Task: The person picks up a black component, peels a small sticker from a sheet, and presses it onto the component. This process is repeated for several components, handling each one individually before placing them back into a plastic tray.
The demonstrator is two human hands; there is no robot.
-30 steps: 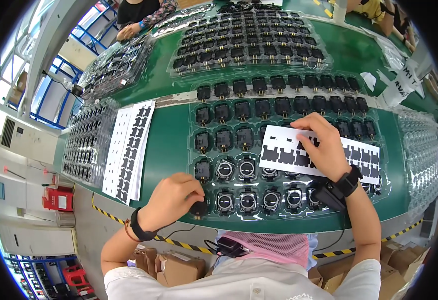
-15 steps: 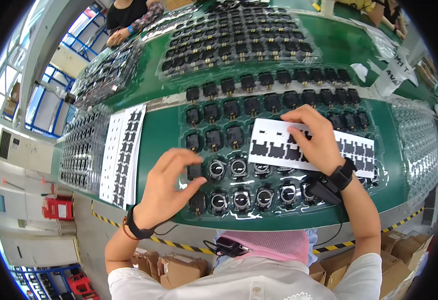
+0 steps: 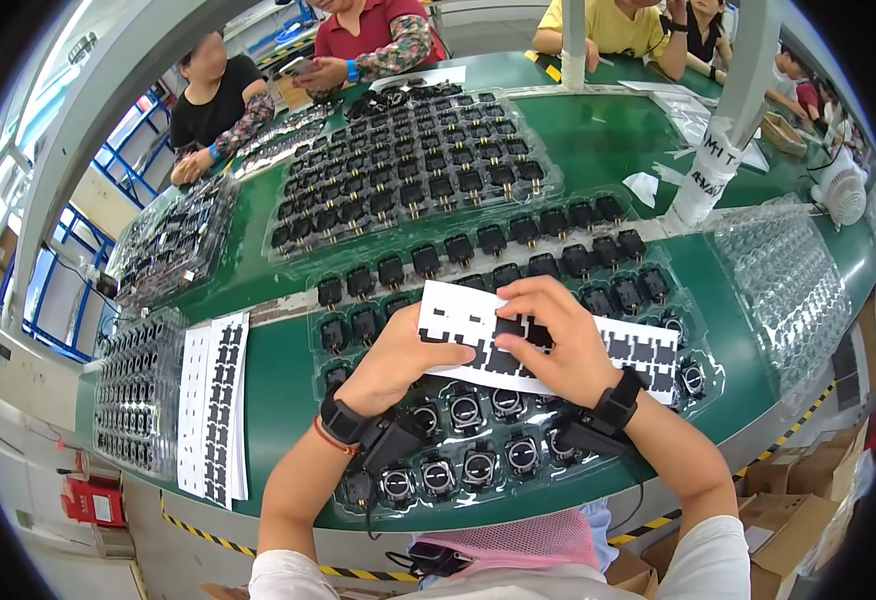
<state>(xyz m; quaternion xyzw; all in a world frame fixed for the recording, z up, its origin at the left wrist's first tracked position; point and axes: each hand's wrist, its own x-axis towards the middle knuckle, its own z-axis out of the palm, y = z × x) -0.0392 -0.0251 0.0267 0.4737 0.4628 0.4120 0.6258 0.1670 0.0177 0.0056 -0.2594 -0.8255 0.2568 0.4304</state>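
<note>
A white sheet of black die-cut stickers (image 3: 613,335) is held tilted above a clear plastic tray (image 3: 310,345) of black square modules. My left hand (image 3: 390,358) grips its left end, thumb on the front face. My right hand (image 3: 563,345) is closed over the middle of the sheet, thumb and fingertips around the black stickers near its left part. Whether a sticker is lifted between those fingertips is too small to tell. Nearer rows in the tray show modules with round silver-rimmed faces (image 3: 479,467). The sheet and my hands hide the tray's middle.
More sticker sheets (image 3: 213,410) lie at the left, beside stacked filled trays (image 3: 138,390). Beyond stands another large tray of modules (image 3: 398,170). Clear trays (image 3: 783,285) are stacked at the right, near a taped post (image 3: 703,185). Several people sit across the table.
My left hand has left a black module at the tray's left side and now holds the sheet's left end. My right hand stays on the sheet. The view has tilted up.
</note>
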